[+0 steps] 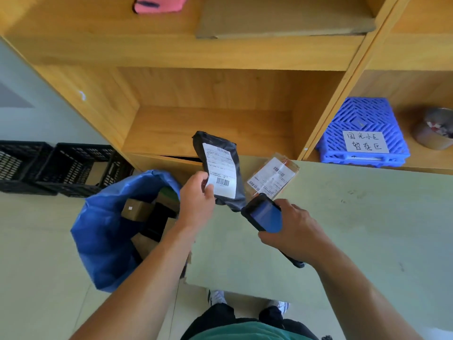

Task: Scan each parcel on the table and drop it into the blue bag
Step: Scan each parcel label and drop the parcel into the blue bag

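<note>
Fingers of our left hand [196, 200] are pinching the parcel [219, 165], right hand [291, 229] gripping the scanner [266, 214]; we should be holding its barcode [222, 182] flat.

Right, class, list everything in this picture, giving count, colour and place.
table: one, pale green, centre
shelving: one, wooden, behind table
scanner: one, black, in right hand
black parcel: one, black, in left hand
brown parcel: one, brown, on table beyond scanner
blue bag: one, blue, left of table, boxes inside
crates: two, black, floor far left
basket: one, blue, right shelf
cardboard: one, brown, upper shelf
pink item: one, pink, top shelf
left hand: one, grips black parcel
right hand: one, grips scanner
</note>
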Motion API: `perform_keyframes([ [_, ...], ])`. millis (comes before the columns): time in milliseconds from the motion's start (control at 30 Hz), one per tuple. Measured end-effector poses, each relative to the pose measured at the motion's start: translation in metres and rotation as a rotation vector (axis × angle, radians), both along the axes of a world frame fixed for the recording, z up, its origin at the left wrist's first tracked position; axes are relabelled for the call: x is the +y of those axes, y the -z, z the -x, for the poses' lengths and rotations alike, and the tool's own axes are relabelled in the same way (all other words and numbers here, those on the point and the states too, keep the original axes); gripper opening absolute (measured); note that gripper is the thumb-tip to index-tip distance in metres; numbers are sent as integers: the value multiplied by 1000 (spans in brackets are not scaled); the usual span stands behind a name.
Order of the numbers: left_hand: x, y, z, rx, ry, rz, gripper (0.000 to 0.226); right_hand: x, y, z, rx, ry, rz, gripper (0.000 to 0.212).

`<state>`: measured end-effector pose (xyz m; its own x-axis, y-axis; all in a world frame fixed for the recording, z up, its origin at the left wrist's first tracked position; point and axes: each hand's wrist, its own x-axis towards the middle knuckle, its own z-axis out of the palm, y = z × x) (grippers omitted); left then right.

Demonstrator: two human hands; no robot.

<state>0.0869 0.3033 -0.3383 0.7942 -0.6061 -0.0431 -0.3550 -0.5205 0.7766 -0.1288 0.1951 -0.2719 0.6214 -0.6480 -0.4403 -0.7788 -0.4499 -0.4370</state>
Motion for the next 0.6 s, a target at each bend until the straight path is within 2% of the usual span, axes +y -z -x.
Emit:
perform_keyframes([
  [133, 37, -2, -26, 13, -70, -16, 16, 21, -2, -36, -57, -64, -5, 76],
  [300, 101, -3, -66, 33, -158, -22, 19, 58, -3, -87, -92, -151, 2, 71],
  [600, 186, -2, -128, -18, -341, -67, 21, 108, -1, -157, -85, -257, -25, 80],
])
